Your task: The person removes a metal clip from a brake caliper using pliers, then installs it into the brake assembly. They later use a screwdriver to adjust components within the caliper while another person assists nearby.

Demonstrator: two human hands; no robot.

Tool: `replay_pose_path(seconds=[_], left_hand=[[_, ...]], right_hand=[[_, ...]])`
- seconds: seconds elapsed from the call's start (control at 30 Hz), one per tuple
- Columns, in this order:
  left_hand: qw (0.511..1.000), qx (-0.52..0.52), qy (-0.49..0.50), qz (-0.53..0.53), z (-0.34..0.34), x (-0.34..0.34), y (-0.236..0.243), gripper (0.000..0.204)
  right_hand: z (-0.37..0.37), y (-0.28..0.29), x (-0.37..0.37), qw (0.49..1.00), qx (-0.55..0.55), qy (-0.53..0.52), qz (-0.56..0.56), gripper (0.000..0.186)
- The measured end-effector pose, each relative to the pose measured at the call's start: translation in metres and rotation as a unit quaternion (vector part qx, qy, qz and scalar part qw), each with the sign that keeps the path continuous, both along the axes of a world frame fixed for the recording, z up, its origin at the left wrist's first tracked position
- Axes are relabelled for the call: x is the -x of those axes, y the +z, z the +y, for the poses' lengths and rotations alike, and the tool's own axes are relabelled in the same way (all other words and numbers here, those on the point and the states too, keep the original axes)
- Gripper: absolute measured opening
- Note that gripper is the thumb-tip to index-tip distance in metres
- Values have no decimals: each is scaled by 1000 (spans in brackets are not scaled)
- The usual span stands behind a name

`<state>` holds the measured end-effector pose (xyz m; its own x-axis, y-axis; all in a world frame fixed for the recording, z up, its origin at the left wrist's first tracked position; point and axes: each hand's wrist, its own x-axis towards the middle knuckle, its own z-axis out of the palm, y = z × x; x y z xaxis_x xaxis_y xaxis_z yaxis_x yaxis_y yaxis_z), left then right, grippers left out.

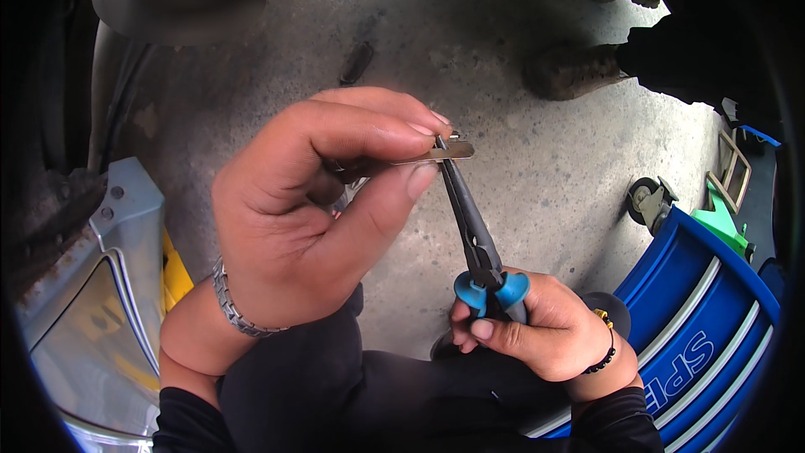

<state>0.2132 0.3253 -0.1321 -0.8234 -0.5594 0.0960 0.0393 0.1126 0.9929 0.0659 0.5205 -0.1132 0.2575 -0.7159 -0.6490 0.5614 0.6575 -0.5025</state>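
Note:
My left hand [314,201] pinches a small flat metal strip [458,151] between thumb and fingers, its rounded end sticking out to the right. In my right hand [545,323] is a pair of long-nose pliers [471,231] with blue and dark grips. Their dark jaws point up and away from me, and the tips meet the strip right beside my left fingertips. Whether the jaws are clamped on the strip or just touch it, I cannot tell. Part of the strip is hidden behind my left fingers.
At the right stands a blue tool cabinet [671,285] with pale drawer edges, a caster [647,204] beside it. A person's shoe [574,71] rests on the concrete floor [503,151]. A silvery panel [101,310] lies at the left. A small dark object [358,63] is on the floor ahead.

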Motion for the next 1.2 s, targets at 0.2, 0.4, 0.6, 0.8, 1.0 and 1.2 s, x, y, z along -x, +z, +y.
replay_pose_path(seconds=[0.2,0.4,0.6,0.8,1.0,1.2], left_hand=[[1000,20,2,10,2,-1,-2,18],[999,-36,8,19,6,-2,-2,18],[976,-212,1,56,8,1,-9,17],[936,-336,-18,103,7,4,-15,18],[931,-347,-24,109,4,3,-17,18],[964,-255,-14,69,-2,-1,-23,18]], right_hand=[[1,1,-4,1000,4,-12,26,12],[1,-5,-9,995,73,-1,67,21],[3,-7,-16,997,66,-37,23,24],[1,-4,-15,996,76,-36,25,24],[-4,1,-12,998,48,-28,9,20],[-5,1,0,999,12,-4,-35,39]])
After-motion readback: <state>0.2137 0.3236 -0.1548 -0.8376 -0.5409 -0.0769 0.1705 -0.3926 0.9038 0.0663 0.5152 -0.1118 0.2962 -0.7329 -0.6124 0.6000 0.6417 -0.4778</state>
